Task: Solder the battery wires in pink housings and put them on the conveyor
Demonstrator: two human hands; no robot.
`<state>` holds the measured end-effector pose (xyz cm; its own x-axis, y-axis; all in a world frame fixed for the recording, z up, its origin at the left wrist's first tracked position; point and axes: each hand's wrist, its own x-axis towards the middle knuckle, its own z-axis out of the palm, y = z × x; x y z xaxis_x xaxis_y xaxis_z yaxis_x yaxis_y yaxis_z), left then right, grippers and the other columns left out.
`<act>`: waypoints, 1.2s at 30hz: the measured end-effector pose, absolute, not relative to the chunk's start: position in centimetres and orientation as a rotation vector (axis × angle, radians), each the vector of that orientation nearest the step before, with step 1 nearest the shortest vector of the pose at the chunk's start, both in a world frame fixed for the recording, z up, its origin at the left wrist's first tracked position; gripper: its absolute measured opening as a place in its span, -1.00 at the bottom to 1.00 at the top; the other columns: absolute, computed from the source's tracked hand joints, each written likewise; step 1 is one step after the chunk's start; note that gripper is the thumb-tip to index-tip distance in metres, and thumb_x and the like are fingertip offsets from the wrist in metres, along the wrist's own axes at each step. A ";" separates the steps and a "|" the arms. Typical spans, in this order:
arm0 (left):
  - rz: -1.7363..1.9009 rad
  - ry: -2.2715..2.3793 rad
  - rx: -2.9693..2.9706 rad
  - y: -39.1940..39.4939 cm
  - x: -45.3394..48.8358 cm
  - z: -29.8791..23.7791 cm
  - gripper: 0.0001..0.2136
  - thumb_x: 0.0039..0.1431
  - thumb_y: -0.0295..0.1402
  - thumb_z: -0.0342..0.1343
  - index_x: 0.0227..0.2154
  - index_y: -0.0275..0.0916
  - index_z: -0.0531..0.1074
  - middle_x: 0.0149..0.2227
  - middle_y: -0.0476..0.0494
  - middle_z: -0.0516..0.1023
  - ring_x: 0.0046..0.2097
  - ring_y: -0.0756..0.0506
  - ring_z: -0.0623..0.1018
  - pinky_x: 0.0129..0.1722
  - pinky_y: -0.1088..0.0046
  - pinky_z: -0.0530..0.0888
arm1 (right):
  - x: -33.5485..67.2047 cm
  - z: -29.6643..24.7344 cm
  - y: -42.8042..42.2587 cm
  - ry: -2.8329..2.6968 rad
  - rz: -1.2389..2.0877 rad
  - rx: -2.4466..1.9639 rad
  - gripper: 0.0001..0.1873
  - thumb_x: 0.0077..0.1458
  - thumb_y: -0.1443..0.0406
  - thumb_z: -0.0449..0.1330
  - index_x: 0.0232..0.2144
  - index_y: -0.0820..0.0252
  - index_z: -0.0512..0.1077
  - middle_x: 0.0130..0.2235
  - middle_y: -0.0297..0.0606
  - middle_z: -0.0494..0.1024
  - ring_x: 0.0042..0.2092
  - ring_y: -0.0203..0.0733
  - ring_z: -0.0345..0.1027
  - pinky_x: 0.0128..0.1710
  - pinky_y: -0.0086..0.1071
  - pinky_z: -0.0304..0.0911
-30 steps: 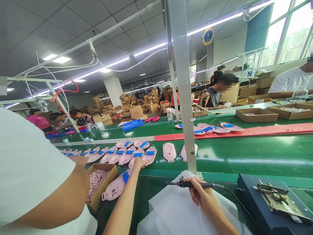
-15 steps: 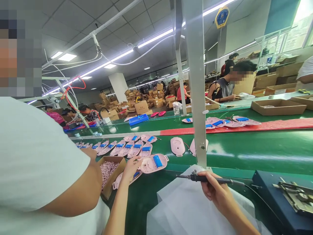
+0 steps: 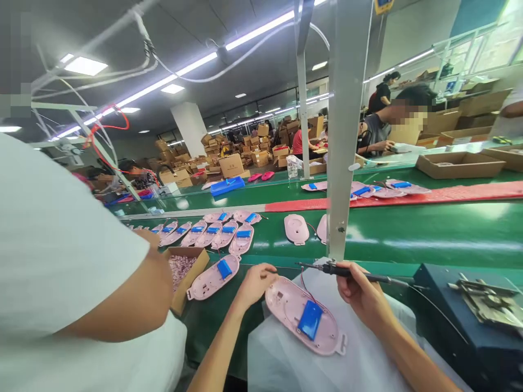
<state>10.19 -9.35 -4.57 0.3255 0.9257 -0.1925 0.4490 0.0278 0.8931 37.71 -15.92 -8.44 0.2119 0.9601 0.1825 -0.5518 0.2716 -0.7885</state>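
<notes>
A pink oval shell (image 3: pixel 286 305) with a blue battery (image 3: pixel 309 320) and a thin red wire lies on a white foam sheet (image 3: pixel 281 359) in front of me. My left hand (image 3: pixel 254 283) is closed on the shell's left end. My right hand (image 3: pixel 362 294) grips a black soldering iron (image 3: pixel 347 270) like a pen, its tip pointing left just above the shell. Another pink shell (image 3: pixel 212 279) lies to the left on the green bench.
A co-worker in a white shirt (image 3: pixel 61 272) stands close on my left, reaching over a cardboard box of small pink parts (image 3: pixel 183 269). Rows of pink shells (image 3: pixel 212 234) lie on the green conveyor (image 3: pixel 408 234). A metal post (image 3: pixel 343 136) rises ahead. A dark blue fixture (image 3: pixel 457 316) sits right.
My left hand took a pink shell from the edge of the belt and brought it onto the white sheet before me. The soldering iron stayed in my right hand. The view tilted down.
</notes>
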 end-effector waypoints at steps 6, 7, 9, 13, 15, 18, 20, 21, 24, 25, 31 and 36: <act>1.214 1.431 2.192 -12.7 11.8 -6.6 -0.77 0.42 -0.35 0.02 -0.21 -0.25 0.60 -0.09 -0.27 0.66 0.03 -0.21 0.63 0.07 0.23 0.57 | 37.9 -9.0 -15.8 -0.736 1.191 -0.711 -0.48 -0.01 -0.15 0.47 -0.29 0.15 0.60 -0.63 -0.42 0.37 -0.62 -0.34 0.13 -0.70 -0.49 0.07; 1.248 1.415 2.286 -13.8 11.5 -7.1 -0.75 0.45 -0.36 -0.01 -0.22 -0.24 0.59 -0.11 -0.26 0.66 0.01 -0.19 0.63 0.06 0.23 0.58 | 37.9 -9.1 -15.7 -0.732 1.195 -0.715 -0.48 0.01 -0.15 0.46 -0.28 0.15 0.60 -0.63 -0.43 0.37 -0.62 -0.34 0.13 -0.70 -0.49 0.07; 1.184 1.366 2.455 -15.7 10.7 -8.0 -0.73 0.49 -0.39 -0.03 -0.20 -0.23 0.59 -0.13 -0.23 0.67 -0.02 -0.16 0.65 0.02 0.28 0.62 | 37.9 -9.3 -15.6 -0.728 1.205 -0.720 -0.49 0.04 -0.15 0.44 -0.27 0.15 0.61 -0.63 -0.44 0.36 -0.63 -0.34 0.13 -0.70 -0.49 0.07; 0.911 1.288 2.778 -17.4 10.0 -9.7 -0.76 0.48 -0.35 0.04 0.00 -0.25 0.59 0.07 -0.27 0.66 0.17 -0.25 0.60 0.11 0.13 0.64 | 37.7 -9.5 -15.5 -0.738 1.226 -0.725 -0.49 0.09 -0.15 0.41 -0.25 0.16 0.61 -0.65 -0.46 0.34 -0.64 -0.35 0.11 -0.70 -0.48 0.07; 0.804 1.304 2.850 -17.3 10.1 -10.1 -0.72 0.48 -0.30 0.05 0.07 -0.28 0.57 0.13 -0.30 0.64 0.21 -0.30 0.58 0.11 0.04 0.65 | 37.6 -9.5 -15.5 -0.745 1.233 -0.729 -0.50 0.10 -0.14 0.41 -0.26 0.17 0.61 -0.65 -0.46 0.34 -0.65 -0.36 0.10 -0.70 -0.48 0.06; 0.700 1.323 2.874 -16.9 10.2 -10.2 -0.68 0.49 -0.28 0.02 0.12 -0.29 0.55 0.18 -0.31 0.62 0.23 -0.31 0.57 0.11 0.01 0.66 | 37.6 -9.5 -15.5 -0.760 1.239 -0.747 -0.51 0.13 -0.13 0.39 -0.26 0.17 0.61 -0.65 -0.44 0.36 -0.66 -0.36 0.10 -0.71 -0.48 0.07; 0.652 1.331 2.870 -16.7 10.3 -10.0 -0.66 0.49 -0.27 0.01 0.16 -0.28 0.53 0.20 -0.30 0.61 0.24 -0.31 0.56 0.12 0.02 0.66 | 37.6 -9.6 -15.5 -0.770 1.232 -0.766 -0.52 0.13 -0.14 0.39 -0.28 0.17 0.62 -0.65 -0.43 0.38 -0.66 -0.36 0.12 -0.71 -0.48 0.08; 0.630 1.334 2.864 -16.7 10.3 -9.9 -0.65 0.49 -0.28 0.00 0.17 -0.27 0.53 0.20 -0.29 0.60 0.24 -0.30 0.56 0.13 0.02 0.65 | 37.6 -9.7 -15.6 -0.778 1.223 -0.777 -0.51 0.13 -0.14 0.39 -0.29 0.17 0.63 -0.65 -0.42 0.39 -0.66 -0.35 0.13 -0.71 -0.48 0.08; 0.584 1.331 2.851 -16.7 10.3 -9.7 -0.63 0.50 -0.26 -0.01 0.19 -0.27 0.52 0.22 -0.31 0.59 0.25 -0.33 0.55 0.13 -0.04 0.65 | 37.4 -9.8 -15.9 -0.855 1.175 -0.844 -0.50 0.15 -0.14 0.38 -0.30 0.18 0.67 -0.64 -0.37 0.45 -0.65 -0.34 0.21 -0.69 -0.48 0.16; 0.571 1.324 2.846 -16.7 10.3 -9.7 -0.62 0.50 -0.24 -0.01 0.20 -0.28 0.52 0.23 -0.32 0.58 0.26 -0.34 0.54 0.14 -0.07 0.64 | 37.3 -9.8 -16.1 -0.900 1.150 -0.884 -0.50 0.17 -0.14 0.37 -0.30 0.19 0.68 -0.63 -0.35 0.47 -0.64 -0.34 0.24 -0.68 -0.48 0.19; 0.562 1.242 2.774 -17.1 9.6 -10.3 -0.30 0.34 0.12 0.13 0.31 -0.33 0.39 0.33 -0.46 0.46 0.40 -0.53 0.35 0.20 -0.22 0.56 | 35.8 -8.9 -17.2 -1.097 0.980 -1.085 -0.44 0.23 -0.17 0.29 -0.36 0.20 0.70 -0.66 -0.30 0.50 -0.67 -0.31 0.29 -0.71 -0.48 0.24; 0.637 1.204 2.700 -17.5 9.4 -11.2 -0.05 0.14 0.30 0.20 0.38 -0.35 0.27 0.35 -0.55 0.39 0.38 -0.52 0.39 0.16 -0.04 0.62 | 34.9 -9.1 -17.8 -1.111 0.841 -1.217 -0.48 0.29 -0.13 0.26 -0.38 0.15 0.69 -0.71 -0.34 0.47 -0.71 -0.30 0.29 -0.73 -0.48 0.23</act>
